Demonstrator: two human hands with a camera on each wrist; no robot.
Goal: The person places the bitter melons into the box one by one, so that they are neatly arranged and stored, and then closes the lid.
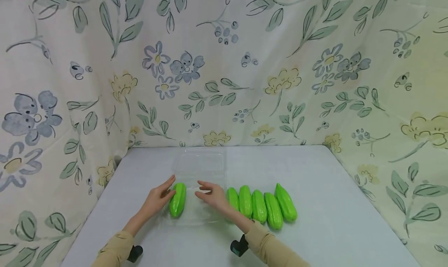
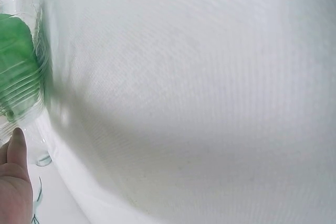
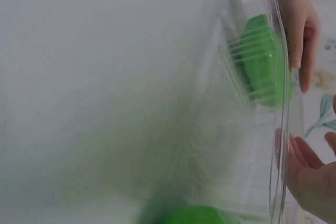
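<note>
Fingers of the left hand [image 1: 159, 199] rest on one gourd [image 1: 178, 199] in the clear tray [image 1: 199, 169], right hand [image 1: 213, 197] open beside it, five gourds [image 1: 260, 205] left outside.

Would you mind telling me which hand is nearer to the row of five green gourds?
Right. The right hand lies just beside the row of gourds; the left hand touches the separate gourd, farther off.

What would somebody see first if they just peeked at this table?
Probably the bright green cucumber-like vegetables: a row of five lying side by side right of the middle of the grey table, and one more in a clear plastic tray. The left hand touches that single one, the right hand hovers over the tray, and flowery cloth hangs behind.
</note>
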